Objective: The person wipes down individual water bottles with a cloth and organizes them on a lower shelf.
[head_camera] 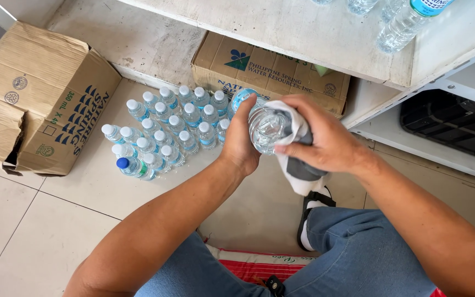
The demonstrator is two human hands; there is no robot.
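Hands worked mid-wipe: the left hand point(241, 144) gripped a water bottle point(265, 127) while the right hand point(325, 140) closed a cloth point(298, 165) around it, near the bottles point(163, 129) standing on the floor point(83, 192) at left; turning likely comes next.

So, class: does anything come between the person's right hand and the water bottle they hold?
Yes. A white and grey cloth lies between the right hand and the water bottle, wrapped round its side. The left hand grips the bottle bare.
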